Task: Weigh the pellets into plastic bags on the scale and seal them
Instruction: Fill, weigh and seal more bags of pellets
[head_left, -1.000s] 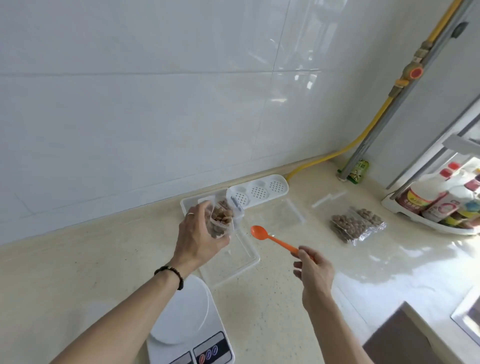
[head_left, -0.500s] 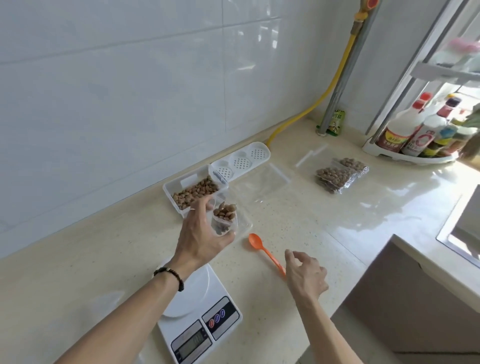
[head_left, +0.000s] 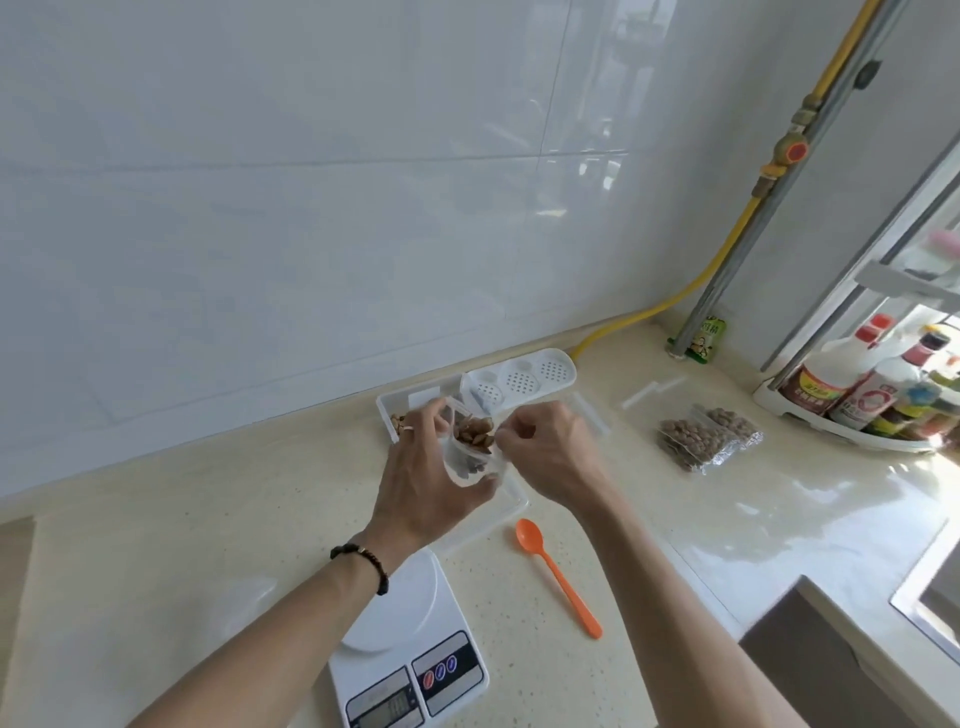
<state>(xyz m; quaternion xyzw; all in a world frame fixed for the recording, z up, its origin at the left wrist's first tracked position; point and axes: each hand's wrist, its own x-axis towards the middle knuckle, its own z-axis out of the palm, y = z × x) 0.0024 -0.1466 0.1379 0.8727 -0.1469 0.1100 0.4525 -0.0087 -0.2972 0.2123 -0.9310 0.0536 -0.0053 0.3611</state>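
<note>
Nearest the camera a white scale (head_left: 410, 644) sits on the pale counter (head_left: 171, 582), its round platform bare and its display and three buttons facing the person. Just to its right an orange spoon (head_left: 558, 576) lies flat on the counter, bowl pointing away, touched by neither hand.

Above the scale both forearms reach forward. The left hand (head_left: 421, 483), with a dark bead bracelet (head_left: 362, 562) on the wrist and a ring on one finger, wraps its fingers and thumb round a small clear plastic bag (head_left: 467, 452) held in the air; brown pellets (head_left: 475, 432) fill the bag's upper part. The right hand (head_left: 550, 452) meets it from the other side, fingertips pinching the bag's top edge.

Under the hands lies a clear lid (head_left: 493, 519). Behind them a white box (head_left: 400, 410) against the wall holds more pellets, with a white perforated tray (head_left: 524, 382) beside it. Farther right two filled bags (head_left: 701, 439) lie together on the counter, with empty bags (head_left: 652, 392) just beyond. In the far corner stand a rack of bottles (head_left: 872, 395), a yellow hose (head_left: 727, 244) and a pipe up the tiled wall
</note>
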